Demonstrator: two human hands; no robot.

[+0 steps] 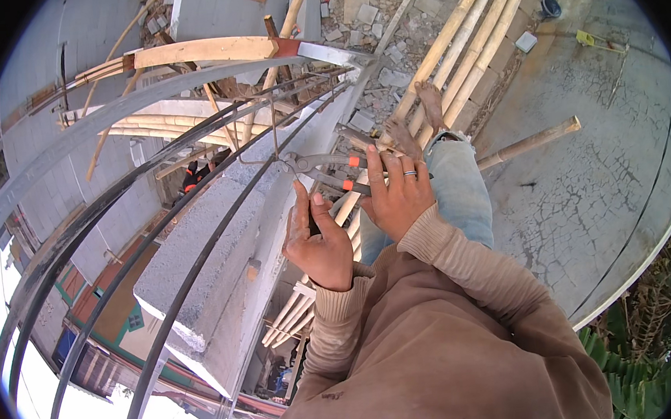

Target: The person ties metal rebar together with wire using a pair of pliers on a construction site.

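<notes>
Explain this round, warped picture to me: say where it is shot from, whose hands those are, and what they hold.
There is one picture, shot by a wide fisheye camera worn on a person's head and looking down, which is why straight edges bend near the rim. No machine is here: both hands belong to that person, in brown sleeves. The right hand grips a pair of pincers with orange-tipped handles, whose nose meets thin wire on the dark steel bars. The left hand is raised just below the tool, fingers pointing up beside it; whether it touches the tool is unclear. Under the bars lies a grey concrete beam. Bamboo poles and the person's bare feet show further down.
</notes>
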